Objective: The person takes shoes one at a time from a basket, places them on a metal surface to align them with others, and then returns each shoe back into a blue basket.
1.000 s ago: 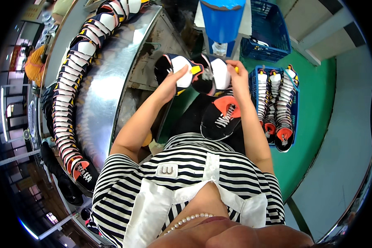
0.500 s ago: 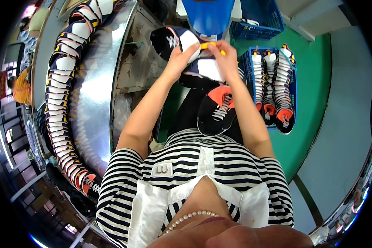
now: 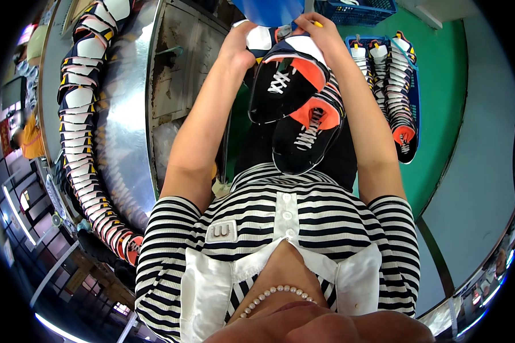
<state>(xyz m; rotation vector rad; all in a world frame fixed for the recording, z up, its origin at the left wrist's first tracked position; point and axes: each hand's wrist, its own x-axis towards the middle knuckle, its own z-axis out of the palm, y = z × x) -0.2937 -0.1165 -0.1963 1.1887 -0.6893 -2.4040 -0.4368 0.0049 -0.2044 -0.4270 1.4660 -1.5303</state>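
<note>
My left hand grips the far end of a black, white and orange shoe upper held up in front of me. My right hand holds the same upper at its right side, with a small yellow object pinched between the fingers. A second black and orange upper with white laces lies on my lap just below the first. Both forearms reach up from my striped shirt.
A long row of matching shoe uppers runs along a curved metal conveyor on my left. A blue tray with several uppers sits on the green floor at right. A blue bin and a blue crate stand ahead.
The upper in my hands has swung round from sole-side view to show its laced top, now overlapping the one on my lap. Both hands rose toward the blue bin.
</note>
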